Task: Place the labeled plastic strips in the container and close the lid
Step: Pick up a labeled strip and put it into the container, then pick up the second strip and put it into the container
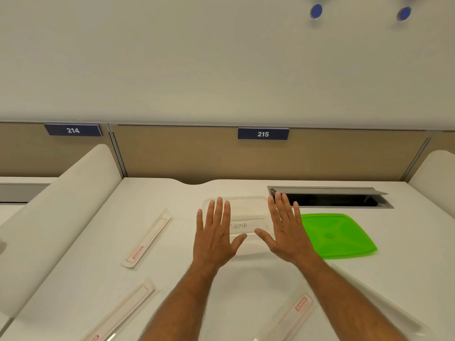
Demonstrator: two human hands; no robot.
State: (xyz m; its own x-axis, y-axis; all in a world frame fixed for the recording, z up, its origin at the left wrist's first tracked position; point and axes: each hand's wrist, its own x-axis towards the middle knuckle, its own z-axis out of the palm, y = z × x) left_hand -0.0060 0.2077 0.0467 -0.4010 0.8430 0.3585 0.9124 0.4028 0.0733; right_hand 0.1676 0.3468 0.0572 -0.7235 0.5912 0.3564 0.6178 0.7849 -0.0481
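A clear plastic container [246, 207] with "SIGMA" written on it stands open on the white desk, in the middle. My left hand [214, 232] hovers flat over its left side, fingers spread, holding nothing. Over its right side my right hand [285, 230] is spread the same way, also with nothing in it. The green lid [337, 235] lies flat on the desk just right of the container. Three clear plastic strips with red labels lie on the desk: one [147, 238] to the left, one [120, 313] at the lower left, one [293, 316] between my forearms and the lower right.
An open cable slot [330, 199] with a grey flap is set into the desk behind the lid. A tan partition with plates "214" [73, 130] and "215" [263, 134] runs along the back. White rounded dividers [61, 205] flank the desk on both sides.
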